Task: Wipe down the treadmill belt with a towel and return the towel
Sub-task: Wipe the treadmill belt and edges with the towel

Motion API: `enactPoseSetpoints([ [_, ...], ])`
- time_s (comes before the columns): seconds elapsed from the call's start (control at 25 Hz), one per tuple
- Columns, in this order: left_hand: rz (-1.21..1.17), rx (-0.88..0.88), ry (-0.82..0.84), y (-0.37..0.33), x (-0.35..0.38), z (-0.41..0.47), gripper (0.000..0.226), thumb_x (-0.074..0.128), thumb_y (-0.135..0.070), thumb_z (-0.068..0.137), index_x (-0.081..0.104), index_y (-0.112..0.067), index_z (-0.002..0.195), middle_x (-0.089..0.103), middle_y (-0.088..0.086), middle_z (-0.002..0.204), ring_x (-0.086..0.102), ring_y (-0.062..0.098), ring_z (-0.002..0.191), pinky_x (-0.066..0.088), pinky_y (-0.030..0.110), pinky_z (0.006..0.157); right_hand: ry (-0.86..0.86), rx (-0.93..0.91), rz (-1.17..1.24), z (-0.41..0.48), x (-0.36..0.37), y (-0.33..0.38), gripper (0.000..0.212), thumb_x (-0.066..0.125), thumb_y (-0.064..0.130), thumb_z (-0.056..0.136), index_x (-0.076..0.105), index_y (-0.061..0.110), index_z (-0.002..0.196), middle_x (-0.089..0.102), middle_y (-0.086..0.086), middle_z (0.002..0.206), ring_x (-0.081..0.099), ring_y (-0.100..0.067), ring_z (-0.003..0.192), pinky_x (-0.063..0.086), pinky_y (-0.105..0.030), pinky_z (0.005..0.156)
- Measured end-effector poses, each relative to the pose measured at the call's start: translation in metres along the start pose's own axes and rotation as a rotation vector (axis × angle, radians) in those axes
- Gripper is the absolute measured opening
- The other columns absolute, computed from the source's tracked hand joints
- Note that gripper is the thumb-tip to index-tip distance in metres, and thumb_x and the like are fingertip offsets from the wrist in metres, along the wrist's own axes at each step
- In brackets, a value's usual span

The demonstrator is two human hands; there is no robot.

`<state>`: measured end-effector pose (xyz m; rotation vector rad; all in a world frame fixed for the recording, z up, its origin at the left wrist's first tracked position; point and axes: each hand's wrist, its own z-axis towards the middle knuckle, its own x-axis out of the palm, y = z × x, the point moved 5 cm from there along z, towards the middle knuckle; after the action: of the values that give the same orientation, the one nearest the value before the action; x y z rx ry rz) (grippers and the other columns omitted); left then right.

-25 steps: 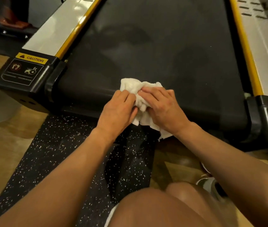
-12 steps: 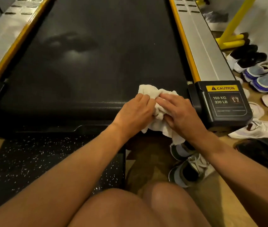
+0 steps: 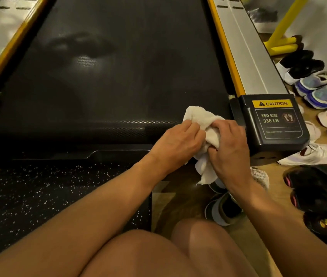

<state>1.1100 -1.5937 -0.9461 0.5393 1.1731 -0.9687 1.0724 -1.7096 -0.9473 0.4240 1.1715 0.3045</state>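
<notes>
Fingers (image 3: 191,127) of the left hand (image 3: 175,143) and right hand (image 3: 229,150) curl round the bunched towel (image 3: 195,116) — pressing it onto the belt (image 3: 118,76) beside the end cap (image 3: 274,120), presumably to scrub that corner.

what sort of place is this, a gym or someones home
Likely a home workout corner or a small gym: a treadmill belt with a weight-limit caution label, a speckled rubber mat at its end, and many sneakers lined up beside it.
</notes>
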Motion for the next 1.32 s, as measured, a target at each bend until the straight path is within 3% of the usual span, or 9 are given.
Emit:
enactPoseSetpoints([
  [0.16, -0.001, 0.009, 0.049, 0.002, -0.001, -0.011, 0.024, 0.071, -0.012, 0.077, 0.062, -0.005, 0.098, 0.063, 0.014, 0.097, 0.058, 0.026, 0.084, 0.054, 0.039, 0.070, -0.046, 0.038, -0.002, -0.007, 0.008, 0.007, 0.044, 0.064, 0.014, 0.079, 0.050, 0.011, 0.120, 0.050, -0.009, 0.121, 0.043, -0.023, 0.109, 0.036, -0.024, 0.085],
  [0.32, -0.010, -0.063, 0.028, 0.018, -0.005, -0.041, 0.013, 0.068, -0.008, 0.074, 0.065, -0.008, 0.087, 0.064, 0.009, 0.087, 0.058, 0.024, 0.076, 0.053, 0.035, 0.060, 0.012, -0.030, 0.046, -0.017, 0.031, 0.024, 0.041, 0.066, 0.009, 0.076, 0.052, 0.012, 0.114, 0.053, -0.006, 0.111, 0.037, -0.009, 0.095, 0.028, -0.012, 0.074],
  [0.4, -0.040, -0.184, 0.061, 0.029, -0.003, -0.071, 0.021, 0.075, -0.007, 0.069, 0.067, -0.008, 0.088, 0.065, 0.008, 0.089, 0.059, 0.025, 0.079, 0.053, 0.033, 0.056, 0.111, -0.153, 0.021, -0.023, 0.051, 0.039, 0.039, 0.070, 0.008, 0.075, 0.055, 0.012, 0.111, 0.057, -0.005, 0.107, 0.044, -0.013, 0.092, 0.034, -0.015, 0.073],
  [0.52, -0.110, -0.599, 0.156, 0.063, 0.000, -0.134, 0.022, 0.064, -0.017, 0.086, 0.064, -0.012, 0.107, 0.061, 0.003, 0.106, 0.052, 0.021, 0.096, 0.052, 0.036, 0.073, 0.325, -0.338, 0.014, -0.029, 0.093, 0.073, 0.036, 0.072, 0.008, 0.077, 0.062, 0.012, 0.111, 0.064, -0.007, 0.107, 0.059, -0.024, 0.094, 0.051, -0.031, 0.076],
  [0.68, -0.094, -0.973, -0.043, 0.113, -0.023, -0.201, 0.014, 0.058, -0.015, 0.090, 0.067, -0.010, 0.099, 0.061, 0.005, 0.096, 0.053, 0.020, 0.089, 0.051, 0.037, 0.076, 0.443, -0.405, 0.066, -0.028, 0.148, 0.136, 0.037, 0.064, 0.009, 0.086, 0.060, 0.010, 0.123, 0.064, -0.012, 0.118, 0.062, -0.029, 0.105, 0.053, -0.042, 0.088],
  [0.88, -0.076, -1.210, -0.206, 0.146, -0.045, -0.260, 0.014, 0.055, -0.016, 0.092, 0.064, -0.013, 0.102, 0.059, 0.001, 0.098, 0.054, 0.013, 0.086, 0.047, 0.029, 0.076, 0.480, -0.530, 0.113, -0.032, 0.187, 0.205, 0.027, 0.043, 0.031, 0.098, 0.063, 0.026, 0.116, 0.065, 0.005, 0.113, 0.059, -0.014, 0.105, 0.048, -0.037, 0.093],
  [1.08, -0.136, -1.388, -0.337, 0.164, -0.059, -0.295, 0.018, 0.051, -0.023, 0.093, 0.058, -0.012, 0.105, 0.052, -0.001, 0.105, 0.049, 0.010, 0.092, 0.038, 0.023, 0.079, 0.558, -0.519, 0.195, -0.027, 0.216, 0.269, 0.038, 0.041, 0.009, 0.096, 0.050, 0.009, 0.133, 0.057, -0.012, 0.129, 0.055, -0.031, 0.114, 0.046, -0.043, 0.091],
  [1.2, -0.191, -1.551, -0.464, 0.176, -0.065, -0.311, 0.021, 0.048, -0.024, 0.092, 0.056, -0.010, 0.105, 0.053, 0.007, 0.115, 0.051, 0.020, 0.104, 0.041, 0.028, 0.083, 0.576, -0.583, 0.198, -0.022, 0.230, 0.305, 0.038, 0.042, 0.010, 0.096, 0.051, 0.011, 0.132, 0.060, -0.010, 0.125, 0.058, -0.029, 0.110, 0.047, -0.036, 0.085],
  [1.32, -0.220, -1.611, -0.530, 0.191, -0.070, -0.326, 0.025, 0.047, -0.026, 0.090, 0.058, -0.009, 0.104, 0.056, 0.008, 0.110, 0.055, 0.023, 0.100, 0.047, 0.035, 0.085, 0.638, -0.620, 0.203, -0.024, 0.240, 0.324, 0.029, 0.041, 0.021, 0.099, 0.057, 0.013, 0.121, 0.063, -0.005, 0.110, 0.061, -0.022, 0.100, 0.046, -0.023, 0.073],
])
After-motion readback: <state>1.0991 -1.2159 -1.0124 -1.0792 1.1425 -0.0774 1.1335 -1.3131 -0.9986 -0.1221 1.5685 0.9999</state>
